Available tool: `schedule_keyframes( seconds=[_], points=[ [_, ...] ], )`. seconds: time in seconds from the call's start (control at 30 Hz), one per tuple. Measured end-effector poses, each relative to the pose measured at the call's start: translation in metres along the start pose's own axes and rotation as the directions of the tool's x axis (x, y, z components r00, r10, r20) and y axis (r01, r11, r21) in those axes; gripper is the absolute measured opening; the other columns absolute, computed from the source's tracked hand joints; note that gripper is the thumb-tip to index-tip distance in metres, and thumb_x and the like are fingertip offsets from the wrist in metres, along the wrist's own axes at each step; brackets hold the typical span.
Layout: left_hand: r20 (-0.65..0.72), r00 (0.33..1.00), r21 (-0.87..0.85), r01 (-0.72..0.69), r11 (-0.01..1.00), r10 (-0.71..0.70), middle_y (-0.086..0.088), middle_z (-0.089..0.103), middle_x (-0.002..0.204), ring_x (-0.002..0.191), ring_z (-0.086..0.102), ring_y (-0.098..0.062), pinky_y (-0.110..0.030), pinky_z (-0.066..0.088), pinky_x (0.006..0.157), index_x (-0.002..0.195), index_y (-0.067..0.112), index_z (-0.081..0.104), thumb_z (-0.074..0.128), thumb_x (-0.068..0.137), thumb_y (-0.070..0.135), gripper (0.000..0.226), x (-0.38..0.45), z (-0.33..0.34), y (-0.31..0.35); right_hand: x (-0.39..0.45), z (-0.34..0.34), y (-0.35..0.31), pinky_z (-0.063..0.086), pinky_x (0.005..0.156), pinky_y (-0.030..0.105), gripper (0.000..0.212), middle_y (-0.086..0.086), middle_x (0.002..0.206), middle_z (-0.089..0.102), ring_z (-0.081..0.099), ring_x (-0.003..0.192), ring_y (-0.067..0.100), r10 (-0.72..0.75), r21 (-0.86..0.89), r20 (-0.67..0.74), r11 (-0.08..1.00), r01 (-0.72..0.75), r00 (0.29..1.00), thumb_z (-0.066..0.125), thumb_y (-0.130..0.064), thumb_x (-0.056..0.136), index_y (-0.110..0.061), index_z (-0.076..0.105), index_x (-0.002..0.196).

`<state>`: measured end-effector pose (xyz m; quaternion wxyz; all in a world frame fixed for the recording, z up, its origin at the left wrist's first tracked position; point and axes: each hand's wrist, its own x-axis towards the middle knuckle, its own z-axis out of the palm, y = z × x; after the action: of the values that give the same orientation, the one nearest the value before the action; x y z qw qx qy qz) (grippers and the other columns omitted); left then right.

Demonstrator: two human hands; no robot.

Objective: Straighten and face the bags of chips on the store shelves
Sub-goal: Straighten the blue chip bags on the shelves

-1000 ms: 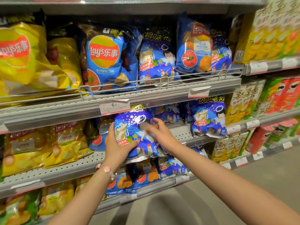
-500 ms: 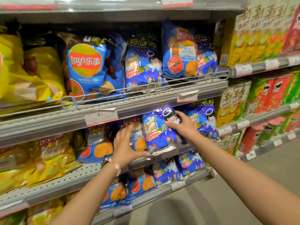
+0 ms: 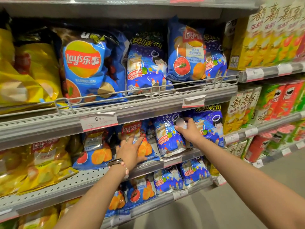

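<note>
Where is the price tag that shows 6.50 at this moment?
The 6.50 price tag is clipped to the front edge of the upper shelf, left of centre, below the big blue Lay's bag and above the left hand.

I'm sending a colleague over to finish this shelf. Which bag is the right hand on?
Find the middle shelf, under the 6.50 price tag. The right hand rests on a dark blue starry bag showing a halo above a cartoon figure. Unlike the tomato-printed Lay's bag under the left hand, it carries no Lay's logo.

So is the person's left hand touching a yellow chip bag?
No, the left hand lies flat on a blue Lay's chip bag on the middle shelf; the yellow chip bags sit farther left, untouched.
</note>
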<state>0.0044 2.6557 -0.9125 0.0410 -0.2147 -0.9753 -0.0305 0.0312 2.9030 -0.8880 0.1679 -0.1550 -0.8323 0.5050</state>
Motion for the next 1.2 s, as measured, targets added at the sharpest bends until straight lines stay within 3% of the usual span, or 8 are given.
schedule_keyframes(
  seconds=[0.27,0.5,0.77,0.9,0.97,1.03,1.13,1.2],
  points=[
    [0.021,1.0,0.026,0.02,0.999,-0.02,-0.002,0.008,0.16,0.138,0.025,-0.032,-0.053,0.029,0.111,0.151,0.041,0.006,0.062,0.083,0.056,0.089,0.009,0.006,0.006,0.007,0.015,0.01,0.037,0.094,0.034,0.059,0.023,0.133,0.045,0.045,0.122,0.035,-0.046,-0.267,-0.039,0.963,0.034,0.998,0.06,-0.031,0.092,0.003,0.038,0.135],
    [0.022,1.0,0.013,0.018,1.0,-0.018,-0.002,0.01,0.16,0.137,0.026,-0.031,-0.053,0.027,0.112,0.151,0.038,0.009,0.063,0.083,0.054,0.089,0.01,0.006,0.008,0.001,0.025,0.013,0.038,0.073,0.033,0.05,0.019,0.125,0.054,0.054,0.11,0.036,-0.065,-0.34,-0.143,0.94,0.013,0.988,0.055,-0.036,0.094,0.001,0.041,0.126],
    [0.164,0.986,-0.002,-0.04,0.999,0.04,-0.007,0.023,0.154,0.136,0.032,-0.031,-0.05,0.033,0.108,0.152,0.03,0.011,0.063,0.085,0.049,0.087,0.004,-0.033,0.011,0.0,0.008,-0.026,0.041,0.098,0.037,0.07,0.022,0.144,0.037,0.045,0.127,0.036,0.211,-0.503,0.057,0.85,-0.154,0.976,0.05,-0.036,0.096,0.004,0.019,0.144],
    [0.282,0.92,-0.198,-0.221,0.955,0.271,-0.004,0.026,0.154,0.139,0.03,-0.022,-0.032,0.033,0.108,0.148,0.021,0.027,0.064,0.084,0.047,0.078,-0.026,-0.073,0.021,-0.036,-0.021,-0.056,0.043,0.095,0.034,0.069,0.019,0.137,0.048,0.05,0.122,0.032,0.266,-0.612,0.248,0.789,-0.062,0.932,0.056,-0.041,0.091,-0.004,0.029,0.143],
    [0.331,0.858,-0.352,-0.274,0.895,0.393,0.003,0.034,0.149,0.137,0.033,-0.016,-0.021,0.028,0.107,0.147,0.023,0.032,0.065,0.087,0.04,0.071,-0.036,-0.106,0.025,-0.05,-0.039,-0.077,0.044,0.093,0.031,0.065,0.01,0.133,0.054,0.054,0.119,0.026,0.24,-0.55,0.301,0.834,-0.037,0.923,0.061,-0.038,0.088,-0.012,0.037,0.142],
    [0.294,0.859,-0.458,-0.258,0.85,0.419,0.014,0.043,0.139,0.129,0.042,-0.009,-0.019,0.031,0.105,0.144,0.027,0.038,0.065,0.086,0.041,0.066,-0.038,-0.144,0.032,-0.053,-0.059,-0.107,0.045,0.09,0.028,0.054,0.001,0.121,0.062,0.059,0.108,0.02,0.181,-0.453,0.284,0.891,-0.034,0.942,0.066,-0.037,0.082,-0.018,0.053,0.13],
    [0.089,0.922,-0.656,-0.232,0.719,0.378,0.02,0.067,0.094,0.089,0.056,0.003,-0.027,0.046,0.088,0.103,0.038,0.064,0.053,0.068,0.05,0.039,-0.029,-0.201,0.047,-0.042,-0.088,-0.155,0.048,0.072,0.026,0.015,-0.016,0.07,0.062,0.058,0.069,0.004,0.07,-0.14,0.205,0.989,-0.041,0.976,0.067,-0.033,0.069,-0.028,0.062,0.082],
    [-0.117,0.97,-0.69,-0.234,0.685,0.214,0.013,0.055,0.064,0.066,0.049,-0.006,-0.03,0.047,0.07,0.085,0.031,0.063,0.049,0.064,0.05,0.032,-0.015,-0.225,0.053,-0.034,-0.108,-0.19,0.044,0.063,0.017,0.012,-0.012,0.071,0.058,0.055,0.061,-0.004,-0.001,0.009,0.066,1.0,0.001,0.998,0.066,-0.014,0.078,-0.023,0.061,0.085]
  ],
)
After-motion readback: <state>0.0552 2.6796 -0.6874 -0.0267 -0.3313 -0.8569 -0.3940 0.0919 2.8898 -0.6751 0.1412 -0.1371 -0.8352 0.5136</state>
